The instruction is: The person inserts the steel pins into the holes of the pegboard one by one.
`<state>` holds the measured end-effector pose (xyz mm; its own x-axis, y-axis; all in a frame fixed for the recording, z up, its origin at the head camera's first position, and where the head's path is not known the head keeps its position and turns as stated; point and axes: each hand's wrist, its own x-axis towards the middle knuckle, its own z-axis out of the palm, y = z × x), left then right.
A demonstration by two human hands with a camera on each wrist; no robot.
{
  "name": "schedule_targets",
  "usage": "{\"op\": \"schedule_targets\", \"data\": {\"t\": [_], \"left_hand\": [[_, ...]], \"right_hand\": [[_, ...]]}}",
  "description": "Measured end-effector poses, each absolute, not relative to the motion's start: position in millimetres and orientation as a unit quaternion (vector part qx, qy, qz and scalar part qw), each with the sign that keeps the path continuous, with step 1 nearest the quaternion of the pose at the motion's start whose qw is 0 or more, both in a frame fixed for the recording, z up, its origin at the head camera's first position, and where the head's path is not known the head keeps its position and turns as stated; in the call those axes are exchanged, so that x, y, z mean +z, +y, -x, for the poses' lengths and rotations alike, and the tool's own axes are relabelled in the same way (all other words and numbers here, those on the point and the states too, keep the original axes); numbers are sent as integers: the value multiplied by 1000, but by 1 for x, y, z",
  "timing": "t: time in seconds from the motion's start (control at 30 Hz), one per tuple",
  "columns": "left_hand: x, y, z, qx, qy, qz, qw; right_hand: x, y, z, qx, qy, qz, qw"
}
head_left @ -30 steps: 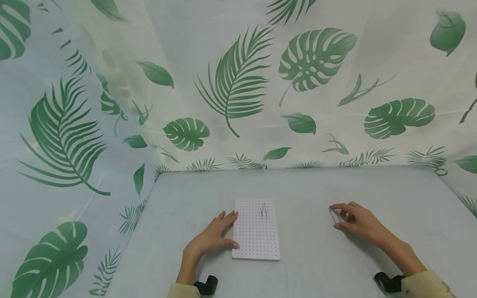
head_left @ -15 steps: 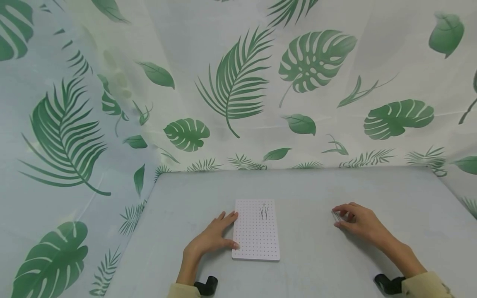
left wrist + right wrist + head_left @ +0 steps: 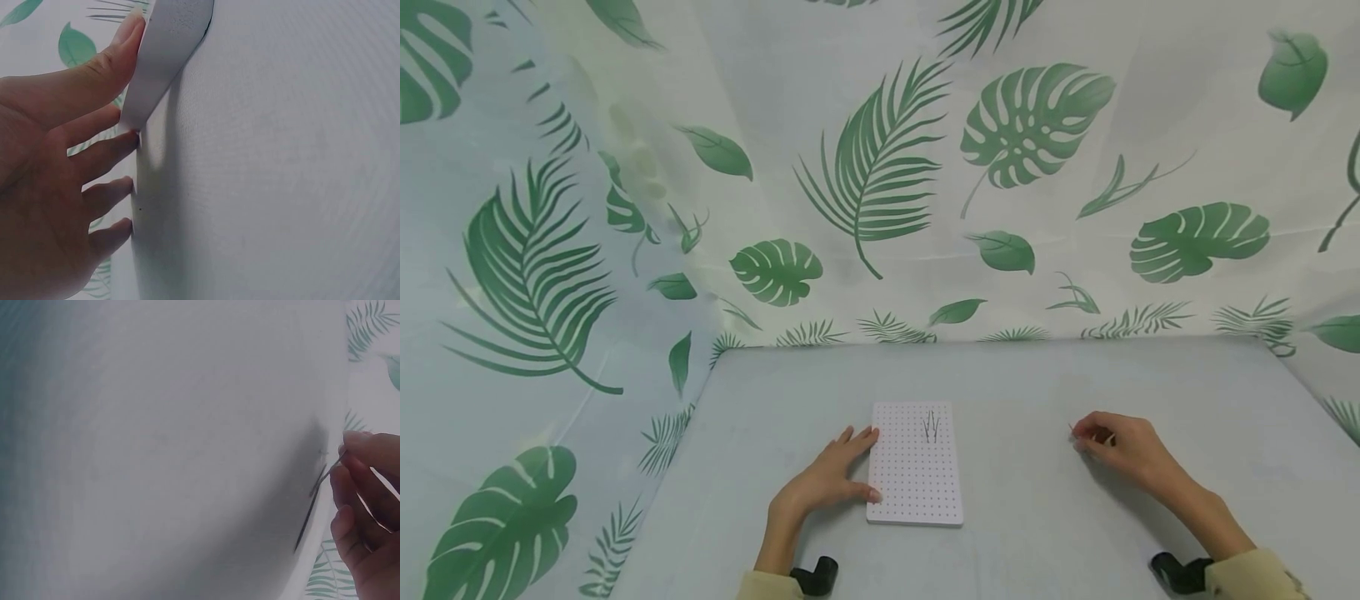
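Note:
In the head view, my left hand rests at the left edge of a white board with rows of small holes, thumb and fingertips against it. The left wrist view shows the thumb along the board's side, the other fingers spread on the tabletop. Several thin dark pins show at the board's upper right. To the right of the board, my right hand pinches a thin metal pin between thumb and fingertip, close over the table. Another thin dark pin lies below the fingertips.
The light grey tabletop reaches back to a white cloth printed with green leaves, which also hangs at the left and right. A dark device is strapped at each wrist, below pale yellow sleeves.
The right hand's thumb and fingertips have closed together from a wider spread over the thin pins and now pinch one. The left hand and the board have stayed in place.

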<state>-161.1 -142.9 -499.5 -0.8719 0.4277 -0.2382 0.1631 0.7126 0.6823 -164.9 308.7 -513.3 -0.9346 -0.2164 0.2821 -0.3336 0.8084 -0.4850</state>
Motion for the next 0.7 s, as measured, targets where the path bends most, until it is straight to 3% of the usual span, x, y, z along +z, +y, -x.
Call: {"op": "schedule_targets", "data": {"t": [0.23, 0.7], "left_hand": [[-501, -143, 161, 343, 904, -164, 194], [-499, -143, 160, 341, 905, -165, 193]], "right_hand": [[-504, 300, 163, 282, -945, -145, 81], [-497, 277, 165, 303, -937, -146, 89]]}}
